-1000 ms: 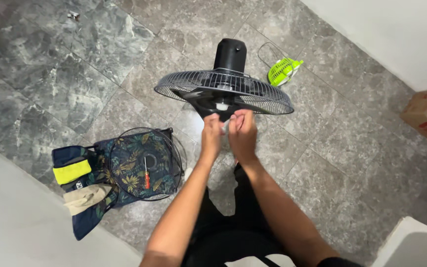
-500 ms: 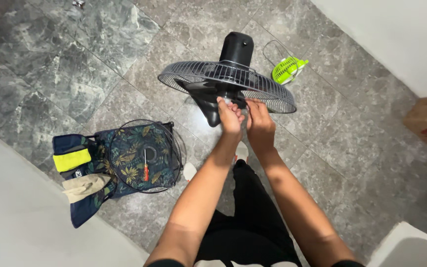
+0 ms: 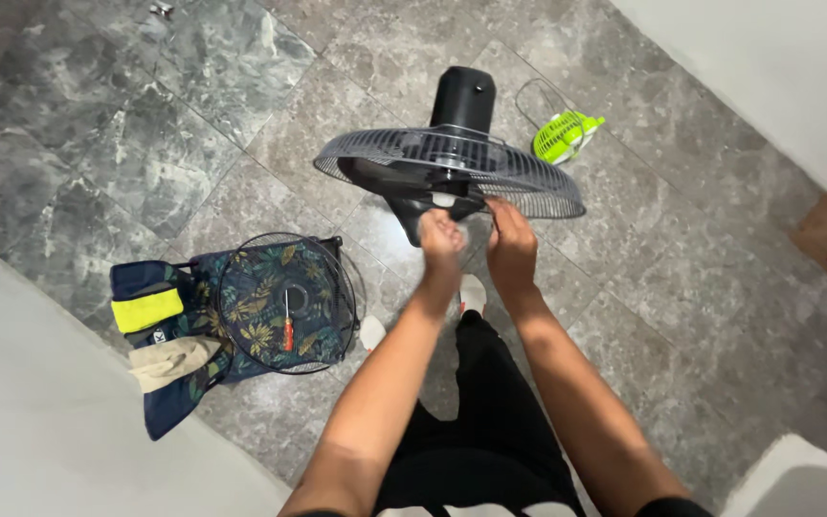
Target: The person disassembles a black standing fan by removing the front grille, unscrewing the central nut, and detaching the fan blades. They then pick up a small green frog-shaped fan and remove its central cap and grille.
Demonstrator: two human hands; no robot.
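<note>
Grip of the left hand (image 3: 439, 233) is closed, fingers curled just below the white hub cap (image 3: 443, 199) of a black fan (image 3: 452, 158). Whether the cap is actually pinched cannot be told. The right hand (image 3: 511, 244) is laid against the round wire rear guard (image 3: 538, 191); its grip cannot be told. On the mottled grey stone floor (image 3: 145, 144), a detached wire grille (image 3: 284, 302) and a red-handled screwdriver (image 3: 287, 325) are seen on a leaf-patterned bag (image 3: 160, 402).
</note>
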